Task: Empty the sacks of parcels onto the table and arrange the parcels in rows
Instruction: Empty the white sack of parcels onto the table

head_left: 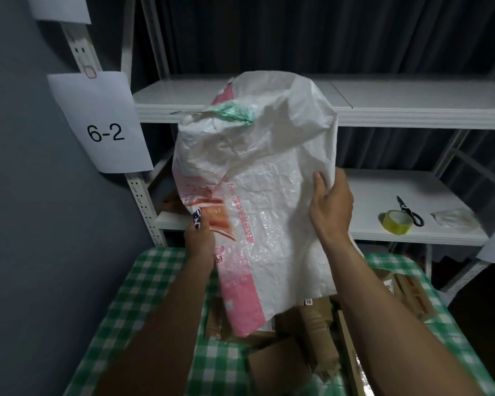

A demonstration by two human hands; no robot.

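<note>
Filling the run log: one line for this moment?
step: emptying | sack: upended over table | left hand, right hand: gripping sack | parcels: heaped, unsorted

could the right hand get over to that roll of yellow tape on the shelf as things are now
Probably yes. The roll of yellow tape sits near the shelf front edge, right of the right hand, with nothing between them. But its fingers grip the sack, so it must let go first.

Grey-blue wall [26, 195] on left w/ white paper sign "6-2" [103, 124] hung on a shelf upright. White metal shelving [412, 110] behind, dark curtain [297, 32] at back. Lower shelf carries yellow tape roll [395, 221], black scissors [409, 211], crumpled plastic [452, 217]. Light dim.
</note>
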